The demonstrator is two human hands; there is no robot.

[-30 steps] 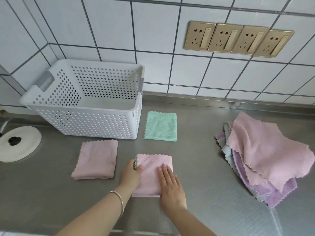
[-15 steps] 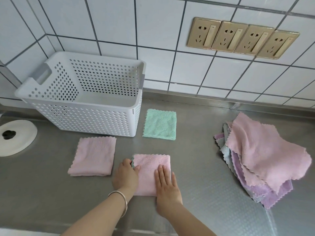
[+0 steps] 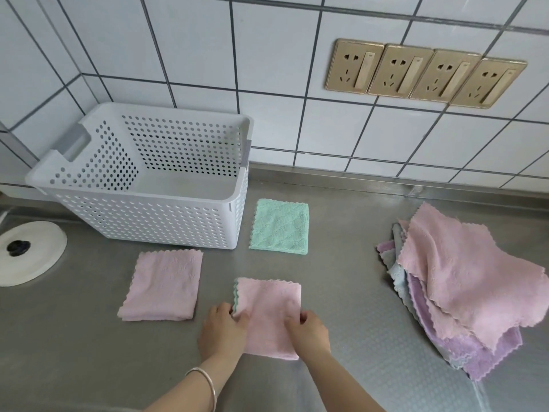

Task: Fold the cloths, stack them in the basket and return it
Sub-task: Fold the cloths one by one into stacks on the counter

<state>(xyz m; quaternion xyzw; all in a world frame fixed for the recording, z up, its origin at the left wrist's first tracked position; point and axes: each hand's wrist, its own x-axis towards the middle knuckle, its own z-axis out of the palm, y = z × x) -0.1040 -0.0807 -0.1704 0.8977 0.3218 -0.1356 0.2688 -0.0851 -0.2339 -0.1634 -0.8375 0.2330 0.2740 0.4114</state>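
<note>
Nearest us, our left hand (image 3: 221,331) & right hand (image 3: 309,330) sit apart on the folded pink cloth with a green underside edge (image 3: 269,310), each w/ curled fingers pinching a side of it; a silver bangle (image 3: 205,388) is on the left wrist. The cloth lies flat on the steel counter (image 3: 341,292). Left of it, just beside, a folded pale pink cloth (image 3: 163,285). To the right, well apart, a loose pile of unfolded pink, purple & grey cloths (image 3: 463,292). Further back, a folded mint-green cloth (image 3: 279,226) lies just right of the white perforated plastic basket (image 3: 148,215), which stands upright near the tiled wall. Far left, a white round lid (image 3: 38,254). On the wall, four gold sockets (image 3: 424,72).
</note>
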